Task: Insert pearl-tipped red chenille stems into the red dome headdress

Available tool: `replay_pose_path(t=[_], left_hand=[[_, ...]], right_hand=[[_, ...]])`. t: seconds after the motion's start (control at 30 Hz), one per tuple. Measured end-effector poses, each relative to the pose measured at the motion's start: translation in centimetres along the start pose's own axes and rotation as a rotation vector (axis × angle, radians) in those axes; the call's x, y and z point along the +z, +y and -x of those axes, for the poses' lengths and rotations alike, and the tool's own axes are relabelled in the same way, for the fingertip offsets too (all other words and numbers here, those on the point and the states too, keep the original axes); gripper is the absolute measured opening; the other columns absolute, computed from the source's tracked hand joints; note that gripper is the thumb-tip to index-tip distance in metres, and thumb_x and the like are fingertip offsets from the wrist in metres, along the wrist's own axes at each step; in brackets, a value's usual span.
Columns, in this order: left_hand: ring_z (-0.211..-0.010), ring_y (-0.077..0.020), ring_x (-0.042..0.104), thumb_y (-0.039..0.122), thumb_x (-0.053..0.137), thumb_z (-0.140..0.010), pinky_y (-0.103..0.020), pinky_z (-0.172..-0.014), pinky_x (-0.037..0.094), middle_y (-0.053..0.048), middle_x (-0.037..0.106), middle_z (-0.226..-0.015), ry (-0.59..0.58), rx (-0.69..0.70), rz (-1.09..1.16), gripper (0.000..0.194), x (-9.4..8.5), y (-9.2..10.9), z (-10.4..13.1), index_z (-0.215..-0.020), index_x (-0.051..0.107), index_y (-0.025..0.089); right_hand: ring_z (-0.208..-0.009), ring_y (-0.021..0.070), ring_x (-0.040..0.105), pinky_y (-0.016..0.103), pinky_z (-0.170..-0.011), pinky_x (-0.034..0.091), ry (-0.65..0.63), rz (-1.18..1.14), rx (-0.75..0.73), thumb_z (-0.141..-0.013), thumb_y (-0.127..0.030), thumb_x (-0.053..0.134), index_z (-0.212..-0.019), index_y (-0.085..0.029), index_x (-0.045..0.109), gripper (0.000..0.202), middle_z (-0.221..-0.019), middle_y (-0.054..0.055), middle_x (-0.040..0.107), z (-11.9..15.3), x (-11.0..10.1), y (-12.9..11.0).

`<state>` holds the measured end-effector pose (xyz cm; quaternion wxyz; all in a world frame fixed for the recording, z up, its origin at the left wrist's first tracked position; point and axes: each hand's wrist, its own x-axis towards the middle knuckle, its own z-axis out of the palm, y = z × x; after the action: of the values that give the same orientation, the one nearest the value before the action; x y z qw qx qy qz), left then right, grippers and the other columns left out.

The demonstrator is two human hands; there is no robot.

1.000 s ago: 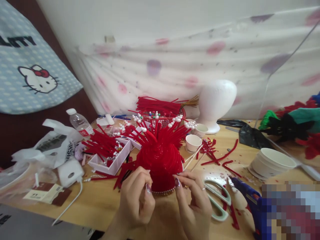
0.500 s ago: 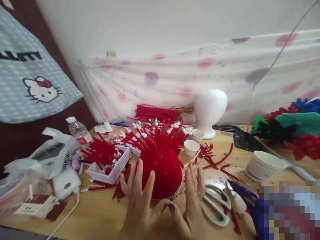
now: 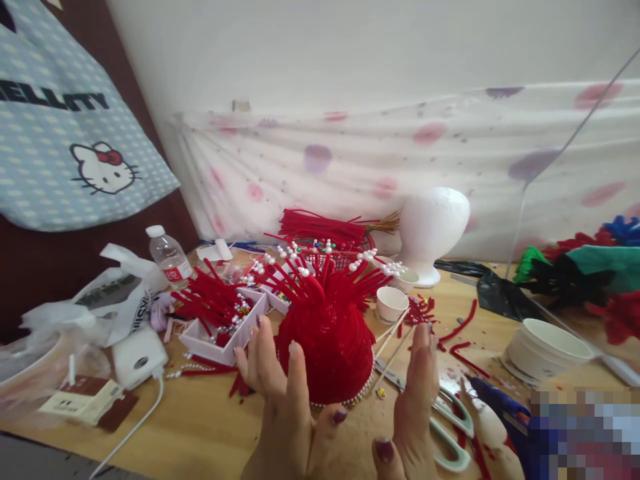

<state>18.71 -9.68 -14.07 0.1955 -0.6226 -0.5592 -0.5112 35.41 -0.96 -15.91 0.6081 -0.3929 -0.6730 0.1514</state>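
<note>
A red headdress point(image 3: 325, 353) of wound pipe cleaners stands upright on the table, a string of pearl beads round its base and white pearl sprigs point(image 3: 367, 259) on its top spikes. My left hand point(image 3: 280, 400) is at its near left side, fingers raised and apart; whether it touches the red surface I cannot tell. At the near right, my right hand point(image 3: 415, 407) is held upright with its thumb out, apart from the headdress. Neither hand holds anything. Scissors point(image 3: 453, 427) with pale green handles lie partly hidden behind my right hand.
A lilac box point(image 3: 227, 353) with red pipe cleaners stands left, near a bottle point(image 3: 170, 257) and a white adapter point(image 3: 139, 357). Behind are a white foam head point(image 3: 433, 230) and paper cups point(image 3: 391, 305). A larger bowl point(image 3: 545, 350) and a blue glue gun point(image 3: 500, 403) are at right.
My hands have moved apart, the right one swinging away from the headdress to the right. The thumbs, close together before, are now separated. The whole view has shifted slightly.
</note>
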Motion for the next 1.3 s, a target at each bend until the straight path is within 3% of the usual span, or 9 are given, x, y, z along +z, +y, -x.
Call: replay_pose_path(t=[0.13, 0.3, 0.4, 0.53, 0.63, 0.77, 0.87, 1.0, 1.3], left_hand=[[-0.148, -0.0319, 0.009, 0.029, 0.042, -0.097, -0.066, -0.114, 0.002, -0.004, 0.005, -0.163, 0.21, 0.012, -0.151, 0.063, 0.9, 1.1, -0.9, -0.152, 0.012, 0.036], [-0.146, -0.0361, 0.012, 0.037, 0.035, -0.098, -0.066, -0.112, 0.011, -0.014, 0.01, -0.161, -0.06, -0.132, -0.051, 0.061, -0.2, 1.8, -2.9, -0.153, 0.013, 0.023], [-0.141, -0.0299, 0.031, 0.028, 0.047, -0.094, -0.055, -0.112, 0.028, -0.014, 0.035, -0.153, -0.091, -0.214, 0.068, 0.062, -1.1, 1.1, -4.6, -0.151, 0.021, 0.025], [-0.129, -0.0235, 0.05, 0.022, 0.054, -0.092, -0.045, -0.107, 0.042, -0.01, 0.053, -0.14, -0.113, -0.263, 0.205, 0.065, -1.4, 0.2, -7.2, -0.149, 0.025, 0.028], [-0.114, -0.0183, 0.06, 0.018, 0.057, -0.09, -0.036, -0.101, 0.048, -0.006, 0.061, -0.129, -0.07, -0.173, 0.17, 0.06, -1.6, 0.2, -9.1, -0.145, 0.035, 0.028], [-0.096, -0.0141, 0.063, 0.008, 0.06, -0.087, -0.028, -0.091, 0.05, -0.004, 0.069, -0.105, -0.072, 0.138, 0.021, 0.033, -1.8, 0.9, -11.0, -0.118, 0.059, 0.02], [-0.091, -0.0172, 0.061, 0.008, 0.064, -0.084, -0.033, -0.086, 0.049, -0.005, 0.068, -0.097, -0.082, 0.325, -0.123, 0.028, -1.9, 1.3, -12.5, -0.109, 0.063, 0.018], [-0.106, -0.0262, 0.053, 0.018, 0.068, -0.082, -0.048, -0.094, 0.038, -0.005, 0.065, -0.111, -0.127, 0.458, -0.334, 0.017, -2.0, 1.5, -15.7, -0.098, 0.069, 0.026], [-0.122, -0.0307, 0.042, 0.024, 0.064, -0.085, -0.056, -0.102, 0.029, -0.002, 0.064, -0.116, -0.403, 0.312, -0.346, 0.01, -1.1, 1.9, -21.1, -0.08, 0.072, 0.026]], right_hand=[[-0.145, 0.0388, 0.02, 0.066, -0.106, 0.029, 0.024, 0.017, -0.015, -0.091, -0.059, 0.039, -0.154, -0.029, 0.017, 0.073, -0.155, 0.007, 0.032, -0.2, -0.1, 0.2], [-0.145, 0.0425, 0.013, 0.069, -0.11, 0.02, -0.047, 0.058, -0.094, -0.089, -0.066, 0.032, -0.155, -0.028, 0.013, 0.079, -0.161, 0.005, 0.016, 1.4, -0.7, -4.0], [-0.146, 0.0412, 0.012, 0.068, -0.111, 0.019, -0.146, 0.115, -0.067, -0.092, -0.053, 0.038, -0.155, -0.027, 0.013, 0.072, -0.161, 0.005, 0.018, 1.9, -0.1, -5.9], [-0.143, 0.0436, 0.019, 0.07, -0.105, 0.028, -0.265, 0.199, -0.107, -0.087, -0.044, 0.051, -0.155, -0.024, 0.011, 0.082, -0.16, 0.009, 0.019, 2.5, 1.4, -5.3], [-0.137, 0.0499, 0.029, 0.072, -0.095, 0.039, -0.346, 0.351, -0.238, -0.079, -0.041, 0.06, -0.155, -0.019, 0.013, 0.092, -0.16, 0.014, 0.014, 2.9, 2.3, -3.7], [-0.132, 0.0527, 0.035, 0.07, -0.09, 0.044, -0.342, 0.465, -0.317, -0.075, -0.036, 0.065, -0.155, -0.018, 0.012, 0.098, -0.161, 0.016, 0.007, 3.3, 2.6, -2.4], [-0.134, 0.0522, 0.033, 0.071, -0.091, 0.042, -0.336, 0.44, -0.305, -0.075, -0.034, 0.064, -0.155, -0.019, 0.011, 0.097, -0.161, 0.014, 0.004, 3.4, 2.7, -2.4], [-0.135, 0.0511, 0.031, 0.07, -0.093, 0.04, -0.336, 0.408, -0.267, -0.075, -0.031, 0.064, -0.155, -0.023, 0.012, 0.096, -0.162, 0.012, 0.003, 3.4, 2.9, -2.6], [-0.135, 0.0462, 0.033, 0.064, -0.093, 0.043, -0.341, 0.506, -0.264, -0.08, -0.03, 0.058, -0.155, -0.022, 0.012, 0.088, -0.161, 0.018, 0.008, 3.9, 2.8, -2.8]])
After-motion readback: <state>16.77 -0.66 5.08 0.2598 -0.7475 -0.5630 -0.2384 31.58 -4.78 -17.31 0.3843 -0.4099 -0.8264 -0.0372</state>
